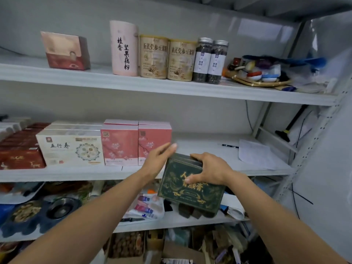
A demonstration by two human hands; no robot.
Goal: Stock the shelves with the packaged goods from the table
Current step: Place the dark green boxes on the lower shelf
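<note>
One white box [70, 149] on the middle shelf [209, 147], pink boxes [136, 145] touching its right side. I note the left hand [158, 159] with fingers straight, along the upper left edge of the green box [190, 195]; contact unclear. The box is tilted, in the air before the shelf lip. The right hand [209, 168] clasps its top, thumb on the front face. Paper [255, 155] lies farther right.

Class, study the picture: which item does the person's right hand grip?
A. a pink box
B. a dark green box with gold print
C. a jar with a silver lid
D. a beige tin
B: the right hand curls its fingers over the top of the dark green box, thumb on its printed front.
</note>
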